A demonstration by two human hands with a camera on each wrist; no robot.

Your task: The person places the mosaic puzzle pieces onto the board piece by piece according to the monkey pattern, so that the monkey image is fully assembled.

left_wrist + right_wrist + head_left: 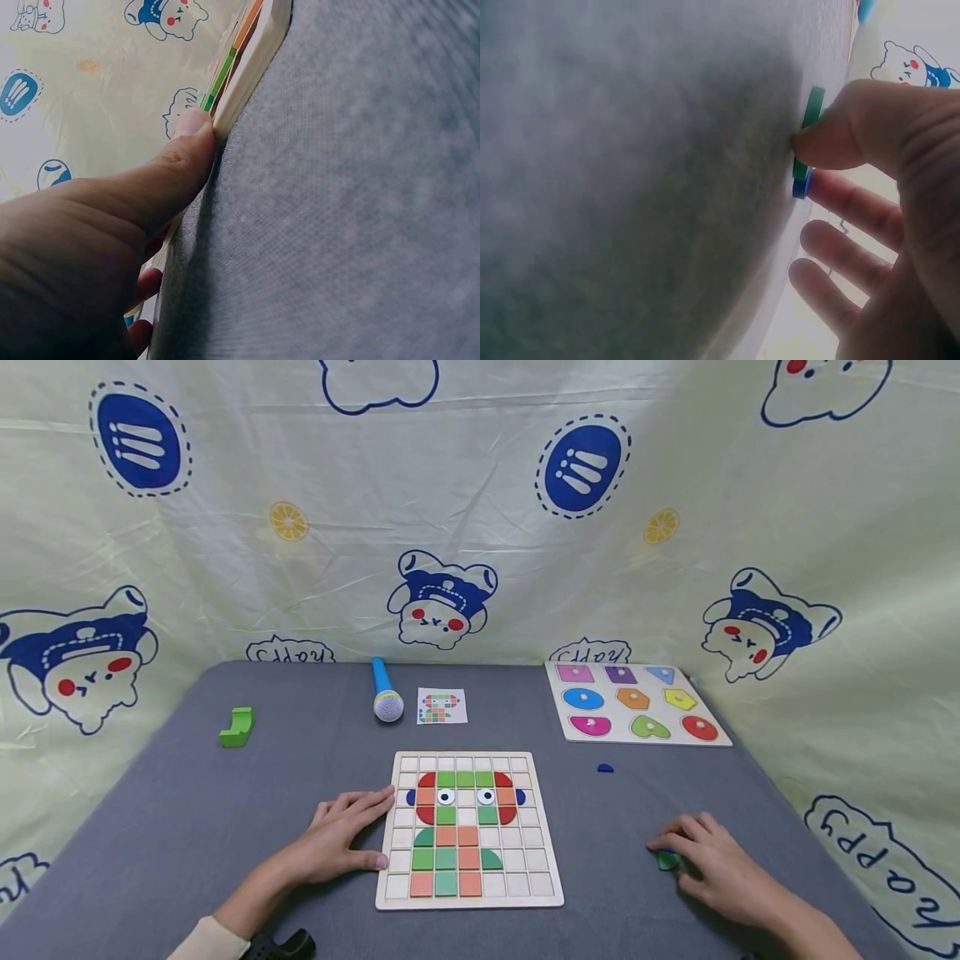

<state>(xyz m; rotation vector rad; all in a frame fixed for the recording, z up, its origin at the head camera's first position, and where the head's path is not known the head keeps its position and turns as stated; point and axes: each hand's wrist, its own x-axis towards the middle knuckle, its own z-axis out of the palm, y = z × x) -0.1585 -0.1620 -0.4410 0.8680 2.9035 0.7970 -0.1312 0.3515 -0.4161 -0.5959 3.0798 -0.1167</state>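
A white grid board (517, 885) carries flat tiles in reds, oranges and greens, two eye tiles and blue half-rounds, laid as a figure. My left hand (337, 831) rests at the board's left edge, fingers extended, its thumb (196, 124) against the rim. Well right of the board, my right hand (720, 868) pinches a dark green tile (814, 109) low over the grey cloth. A small blue piece (801, 186) shows right beside that tile, near the index finger. Farther back lies a blue half-round tile (605, 768) on its own.
Behind the board are a blue toy microphone (384, 689) and a small picture card (450, 716) showing a coloured figure. A shape puzzle board (558, 710) lies at the back right, a green curved block (238, 727) at the left. A printed curtain (480, 485) hangs behind the table.
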